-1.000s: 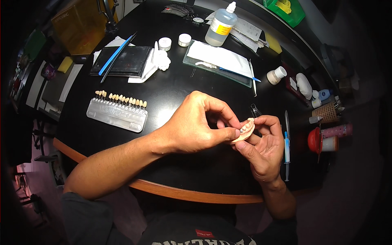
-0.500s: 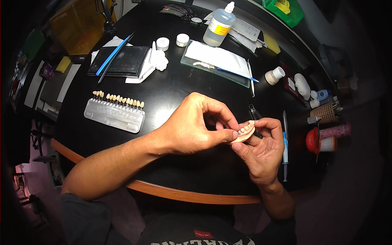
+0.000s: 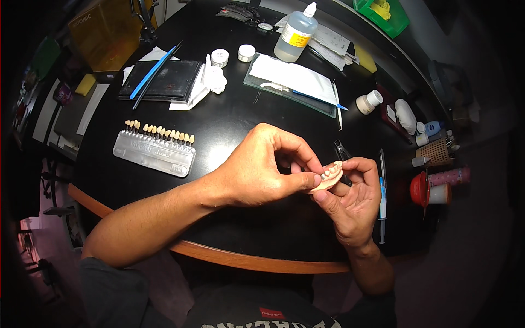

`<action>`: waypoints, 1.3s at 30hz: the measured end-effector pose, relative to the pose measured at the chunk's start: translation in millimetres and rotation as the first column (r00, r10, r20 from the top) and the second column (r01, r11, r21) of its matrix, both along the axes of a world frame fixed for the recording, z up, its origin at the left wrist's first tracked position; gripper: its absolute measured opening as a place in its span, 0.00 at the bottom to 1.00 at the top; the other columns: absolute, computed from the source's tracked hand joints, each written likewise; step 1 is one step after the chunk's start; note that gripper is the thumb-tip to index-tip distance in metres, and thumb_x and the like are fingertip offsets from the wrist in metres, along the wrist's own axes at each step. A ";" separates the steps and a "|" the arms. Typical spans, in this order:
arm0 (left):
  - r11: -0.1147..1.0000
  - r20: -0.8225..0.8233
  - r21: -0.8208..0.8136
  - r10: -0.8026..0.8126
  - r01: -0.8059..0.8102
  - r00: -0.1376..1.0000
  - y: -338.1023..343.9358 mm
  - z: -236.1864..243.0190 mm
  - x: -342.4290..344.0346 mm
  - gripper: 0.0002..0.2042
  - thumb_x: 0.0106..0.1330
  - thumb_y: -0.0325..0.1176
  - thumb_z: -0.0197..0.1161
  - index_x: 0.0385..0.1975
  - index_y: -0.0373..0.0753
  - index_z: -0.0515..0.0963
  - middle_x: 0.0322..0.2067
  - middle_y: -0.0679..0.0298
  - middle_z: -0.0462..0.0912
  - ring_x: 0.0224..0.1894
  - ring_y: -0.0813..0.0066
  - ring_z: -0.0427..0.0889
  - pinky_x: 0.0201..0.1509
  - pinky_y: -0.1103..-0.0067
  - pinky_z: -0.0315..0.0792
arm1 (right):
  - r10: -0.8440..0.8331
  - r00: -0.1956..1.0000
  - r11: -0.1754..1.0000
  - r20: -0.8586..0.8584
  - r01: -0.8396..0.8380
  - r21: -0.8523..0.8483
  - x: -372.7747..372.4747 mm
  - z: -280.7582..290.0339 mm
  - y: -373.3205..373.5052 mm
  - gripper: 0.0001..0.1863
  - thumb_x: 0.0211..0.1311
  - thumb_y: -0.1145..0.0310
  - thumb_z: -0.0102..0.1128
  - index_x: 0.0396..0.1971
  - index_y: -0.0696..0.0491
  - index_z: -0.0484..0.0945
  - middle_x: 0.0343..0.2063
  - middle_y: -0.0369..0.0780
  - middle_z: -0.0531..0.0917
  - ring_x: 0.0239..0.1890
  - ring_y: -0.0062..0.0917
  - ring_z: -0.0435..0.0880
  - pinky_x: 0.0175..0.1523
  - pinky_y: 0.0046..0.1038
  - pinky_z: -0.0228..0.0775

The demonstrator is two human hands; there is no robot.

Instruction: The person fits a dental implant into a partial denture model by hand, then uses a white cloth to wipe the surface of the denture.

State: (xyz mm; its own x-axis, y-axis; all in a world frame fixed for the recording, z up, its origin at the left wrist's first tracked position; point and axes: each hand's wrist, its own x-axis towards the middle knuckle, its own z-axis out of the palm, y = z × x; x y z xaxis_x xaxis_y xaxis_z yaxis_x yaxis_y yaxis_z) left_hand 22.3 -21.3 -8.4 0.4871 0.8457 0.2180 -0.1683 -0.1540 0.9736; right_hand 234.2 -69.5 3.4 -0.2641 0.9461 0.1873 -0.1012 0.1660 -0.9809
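A cream-coloured dental cast with a row of teeth is held up over the black table, between my two hands. My right hand grips it, thumb underneath and index finger at its far end. With thumb and index finger, my left hand pinches the cast's left end, beside a greyish tooth. The left fingertips partly hide that end, so I cannot make out whether a separate small piece is between them. Dark tweezers lie on the table just behind the cast.
A tooth shade guide lies at left. Behind it is a black case with blue and black tools on top. A glass slab with paper, a clear bottle and small jars stand farther back. A blue syringe lies right of my right hand.
The view has shifted slightly. The cast has tilted a little in my hands; both hands keep their hold and place.
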 end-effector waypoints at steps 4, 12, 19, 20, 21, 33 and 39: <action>1.000 0.023 -0.031 -0.002 0.003 1.000 -0.6 1.8 0.6 0.07 0.59 0.28 0.77 0.32 0.33 0.87 0.28 0.66 0.86 0.31 0.84 0.81 0.39 0.83 0.74 | 0.002 1.000 1.000 -0.010 -0.002 -0.014 1.2 -0.2 -0.6 0.28 0.59 0.88 0.66 0.54 0.60 0.60 0.48 0.47 0.74 0.51 0.32 0.85 0.58 0.30 0.84; 0.984 -0.135 0.136 0.134 -0.116 0.982 -2.6 2.7 1.2 0.16 0.59 0.29 0.78 0.43 0.31 0.84 0.46 0.58 0.86 0.41 0.79 0.83 0.42 0.82 0.77 | -0.052 0.998 0.989 0.018 0.049 0.140 -3.2 -3.0 1.3 0.27 0.59 0.91 0.62 0.54 0.60 0.60 0.51 0.50 0.74 0.57 0.36 0.82 0.59 0.32 0.83; 0.976 0.099 -0.198 -0.072 0.091 0.992 -2.6 2.8 5.5 0.21 0.61 0.24 0.75 0.53 0.26 0.78 0.46 0.53 0.85 0.48 0.72 0.86 0.54 0.78 0.82 | -0.083 0.992 0.920 0.093 0.041 0.391 2.3 -12.2 6.7 0.24 0.59 0.92 0.60 0.52 0.59 0.63 0.55 0.52 0.73 0.63 0.39 0.78 0.63 0.32 0.81; 0.985 0.108 -0.157 -0.047 0.064 0.993 -2.9 2.3 5.1 0.19 0.61 0.22 0.74 0.52 0.26 0.79 0.46 0.53 0.85 0.48 0.71 0.87 0.55 0.77 0.82 | -0.090 0.987 0.892 0.130 0.022 0.451 3.4 -12.2 7.4 0.24 0.59 0.92 0.61 0.52 0.60 0.64 0.56 0.52 0.72 0.64 0.40 0.77 0.63 0.32 0.81; 0.993 0.118 -0.117 -0.022 0.036 0.993 -3.1 2.4 5.0 0.18 0.61 0.20 0.73 0.50 0.26 0.79 0.45 0.53 0.85 0.48 0.70 0.87 0.56 0.76 0.82 | -0.095 0.987 0.890 0.127 0.027 0.454 1.3 -9.6 6.1 0.24 0.59 0.92 0.61 0.52 0.60 0.64 0.56 0.52 0.72 0.64 0.40 0.77 0.63 0.32 0.81; 0.997 0.217 -0.070 -0.029 0.045 0.976 -1.5 1.2 4.4 0.19 0.61 0.14 0.69 0.52 0.25 0.77 0.50 0.51 0.82 0.54 0.66 0.85 0.61 0.73 0.81 | -0.094 0.985 0.894 0.145 0.020 0.447 2.5 3.3 -2.8 0.19 0.52 0.87 0.67 0.47 0.65 0.78 0.56 0.54 0.74 0.62 0.44 0.78 0.64 0.37 0.80; 0.988 0.257 -0.134 -0.043 0.079 0.965 -0.9 3.4 4.2 0.18 0.62 0.13 0.67 0.52 0.25 0.76 0.51 0.50 0.82 0.55 0.63 0.84 0.62 0.72 0.81 | -0.173 0.964 0.840 0.203 0.037 0.541 4.0 -0.9 -2.3 0.16 0.49 0.85 0.72 0.41 0.61 0.83 0.51 0.51 0.79 0.59 0.44 0.81 0.62 0.42 0.81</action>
